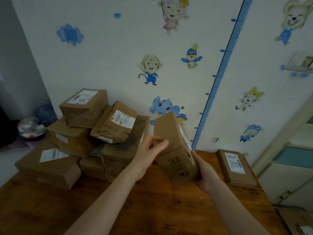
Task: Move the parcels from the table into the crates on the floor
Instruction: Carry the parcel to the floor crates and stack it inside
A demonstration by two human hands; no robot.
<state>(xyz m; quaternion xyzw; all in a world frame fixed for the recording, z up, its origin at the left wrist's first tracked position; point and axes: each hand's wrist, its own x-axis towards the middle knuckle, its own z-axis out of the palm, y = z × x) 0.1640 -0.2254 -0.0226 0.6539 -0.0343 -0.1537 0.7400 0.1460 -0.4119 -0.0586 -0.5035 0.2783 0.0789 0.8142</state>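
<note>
I hold a brown cardboard parcel (172, 143) tilted on end above the wooden table (152, 209). My left hand (150, 150) grips its left face, thumb and fingers curled over the edge. My right hand (204, 172) grips its lower right side from beneath. A pile of several brown parcels (81, 133) with white labels is stacked at the table's back left. One flat parcel (235, 165) with a label lies at the table's right edge. No crate is in view.
A wall with cartoon stickers and a blue height chart (220, 73) stands right behind the table. A cabinet (288, 158) stands to the right. Dark clutter and a round container (32, 128) sit at the far left.
</note>
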